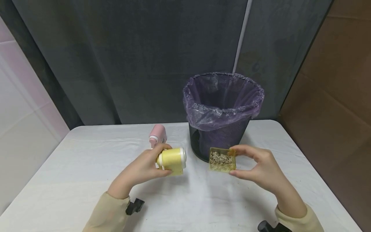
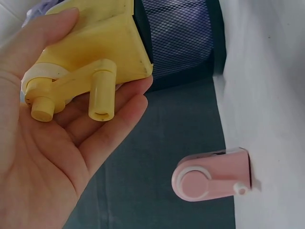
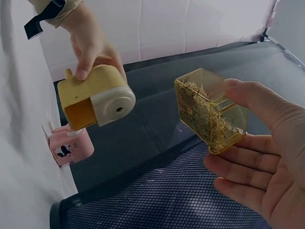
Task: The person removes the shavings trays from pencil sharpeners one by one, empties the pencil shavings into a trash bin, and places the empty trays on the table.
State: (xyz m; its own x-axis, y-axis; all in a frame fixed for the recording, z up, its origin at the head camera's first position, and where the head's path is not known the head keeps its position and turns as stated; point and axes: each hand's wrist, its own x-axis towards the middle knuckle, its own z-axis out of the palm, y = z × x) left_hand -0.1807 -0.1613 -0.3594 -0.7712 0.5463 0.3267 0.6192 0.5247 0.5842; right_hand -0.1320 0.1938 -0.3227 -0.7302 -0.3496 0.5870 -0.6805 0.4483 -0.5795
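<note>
Above the white table (image 1: 66,174), the left hand (image 1: 142,167) gripped a yellow sharpener (image 1: 171,158) while the right hand (image 1: 261,164) pinched its see-through drawer (image 1: 221,168), full of shavings (image 1: 221,158), near the bin (image 1: 214,140). Beyond the left hand sat a pink sharpener (image 1: 158,131).

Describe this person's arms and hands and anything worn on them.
The left sleeve and right sleeve are beige and long. An angular black fitting sits beside the left one, a round-ended black fitting beside the right. The left hand and right hand are bare, no gloves or rings visible.
</note>
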